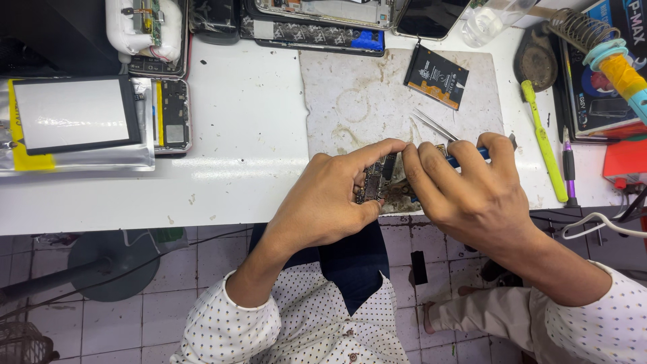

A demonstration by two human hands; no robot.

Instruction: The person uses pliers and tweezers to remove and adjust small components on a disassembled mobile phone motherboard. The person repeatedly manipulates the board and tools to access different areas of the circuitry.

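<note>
My left hand (330, 199) grips a small dark circuit board (375, 180) at the front edge of a stained work mat (357, 101). My right hand (472, 195) is closed around a blue-handled tool (472, 155), its tip hidden at the board. A pair of metal tweezers (435, 125) lies on the mat just beyond my fingers. A black phone battery (437, 75) rests on the mat's far right corner.
A white bench (249, 135) carries a tablet screen on a silver bag (74, 114), opened phones (172, 114) at the back, a green toothbrush (542, 138), a soldering iron in its coil stand (606, 54) and a clear bottle (485, 20). Below the bench are tiled floor and a stool base (111, 263).
</note>
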